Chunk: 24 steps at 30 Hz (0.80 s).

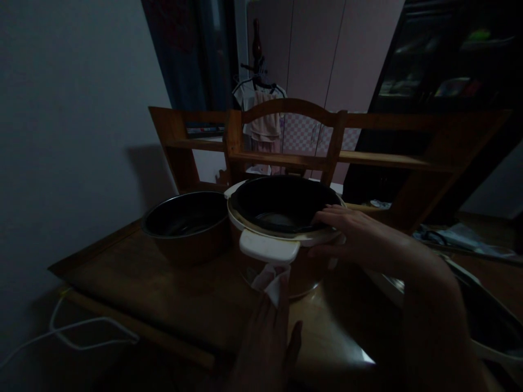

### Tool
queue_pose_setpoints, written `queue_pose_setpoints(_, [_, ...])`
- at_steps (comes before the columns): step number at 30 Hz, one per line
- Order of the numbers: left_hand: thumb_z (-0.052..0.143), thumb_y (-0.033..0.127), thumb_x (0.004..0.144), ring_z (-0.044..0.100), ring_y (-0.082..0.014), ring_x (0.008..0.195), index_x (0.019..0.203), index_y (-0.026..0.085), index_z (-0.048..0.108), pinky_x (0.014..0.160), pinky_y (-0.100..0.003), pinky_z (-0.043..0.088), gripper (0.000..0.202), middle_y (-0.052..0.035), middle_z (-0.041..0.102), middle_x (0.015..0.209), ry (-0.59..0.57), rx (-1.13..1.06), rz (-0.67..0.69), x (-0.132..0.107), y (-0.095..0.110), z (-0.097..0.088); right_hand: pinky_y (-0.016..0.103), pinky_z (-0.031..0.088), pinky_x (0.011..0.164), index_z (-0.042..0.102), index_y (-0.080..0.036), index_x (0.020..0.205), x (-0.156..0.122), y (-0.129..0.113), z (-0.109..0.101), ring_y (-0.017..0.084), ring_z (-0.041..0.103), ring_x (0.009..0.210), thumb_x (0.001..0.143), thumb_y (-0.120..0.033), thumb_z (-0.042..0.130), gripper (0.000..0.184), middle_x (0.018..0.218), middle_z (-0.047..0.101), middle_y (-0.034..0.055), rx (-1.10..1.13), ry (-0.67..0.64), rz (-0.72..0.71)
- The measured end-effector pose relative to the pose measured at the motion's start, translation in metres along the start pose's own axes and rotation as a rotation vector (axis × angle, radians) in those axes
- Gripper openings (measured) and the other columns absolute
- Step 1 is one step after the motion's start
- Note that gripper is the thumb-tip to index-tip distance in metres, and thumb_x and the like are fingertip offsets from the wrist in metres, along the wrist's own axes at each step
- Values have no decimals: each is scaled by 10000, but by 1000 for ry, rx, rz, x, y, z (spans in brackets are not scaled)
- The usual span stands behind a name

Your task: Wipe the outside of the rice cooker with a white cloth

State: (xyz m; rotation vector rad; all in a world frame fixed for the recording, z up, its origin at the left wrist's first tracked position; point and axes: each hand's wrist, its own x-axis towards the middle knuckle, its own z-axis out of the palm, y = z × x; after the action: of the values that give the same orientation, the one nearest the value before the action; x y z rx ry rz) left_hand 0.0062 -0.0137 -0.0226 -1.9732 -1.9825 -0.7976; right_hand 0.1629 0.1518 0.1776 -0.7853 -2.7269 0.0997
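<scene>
Table (196,310): below right hand (347,228), left hand (267,329)
Cooker (308,275): just ahead of left hand
Black pot (192,245): ahead-left of left hand
Right hand: curled over cooker rim
Left hand: fingers extended, pinch can't tell
White cloth (273,277): at left fingertips, against cooker

The scene is viewed from the person's head, above and on the near side of the white-rimmed pot (310,275), at close range. The camera is faced forward and down over the pot, with the wooden shelf (281,159) and pink wardrobe (314,54) taken in beyond it.
</scene>
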Motion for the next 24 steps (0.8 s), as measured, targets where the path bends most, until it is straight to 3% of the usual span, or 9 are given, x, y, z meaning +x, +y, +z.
queue_pose_setpoints(5, [465, 349, 1005, 520, -309, 1398, 1605, 180, -163, 1049, -440, 512, 885, -223, 467, 1556, 25, -41, -1, 1, -18, -2, 458, 503, 1014, 623, -222, 1303, 1, 0, -2, 314, 617, 1202, 865, -575, 706, 568, 1314, 630, 119, -8, -31, 4])
queue_pose_setpoints(10, [479, 348, 996, 430, -346, 1461, 1619, 228, -121, 1098, -514, 472, 873, -215, 366, 1621, 18, -65, -33, 6, -35, -8, 419, 526, 957, 648, -221, 1238, 1, 0, -2, 306, 642, 1158, 870, -571, 701, 510, 1260, 664, 113, -6, 2, -39])
queue_pose_setpoints(13, [423, 402, 1014, 306, -333, 1526, 1617, 234, -121, 1170, -560, 389, 829, -202, 266, 1669, -29, -247, -218, 12, -43, -18, 415, 530, 949, 666, -236, 1210, 1, 0, 0, 316, 639, 1180, 853, -576, 715, 496, 1260, 674, 109, 6, 18, -40])
queue_pose_setpoints(16, [367, 453, 1025, 164, -275, 1572, 1620, 238, -101, 1240, -537, 272, 786, -169, 162, 1706, -56, -474, -424, 17, -54, -26, 404, 535, 935, 670, -236, 1207, 0, 1, 0, 314, 648, 1170, 850, -572, 721, 493, 1238, 686, 105, 3, 33, -53])
queue_pose_setpoints(20, [363, 527, 1007, 229, -280, 1558, 1633, 213, 5, 1237, -549, 252, 786, -182, 253, 1681, -95, -559, -540, 16, -67, -25, 391, 542, 915, 668, -234, 1196, -1, 1, 1, 304, 661, 1140, 864, -578, 705, 479, 1218, 691, 104, 0, 51, -67])
queue_pose_setpoints(24, [395, 557, 987, 357, -301, 1507, 1631, 160, 44, 1206, -551, 309, 835, -228, 403, 1601, -129, -552, -552, 9, -63, -13, 408, 523, 972, 645, -223, 1266, 0, 1, 0, 306, 638, 1186, 859, -564, 718, 536, 1276, 672, 114, -5, 21, -53])
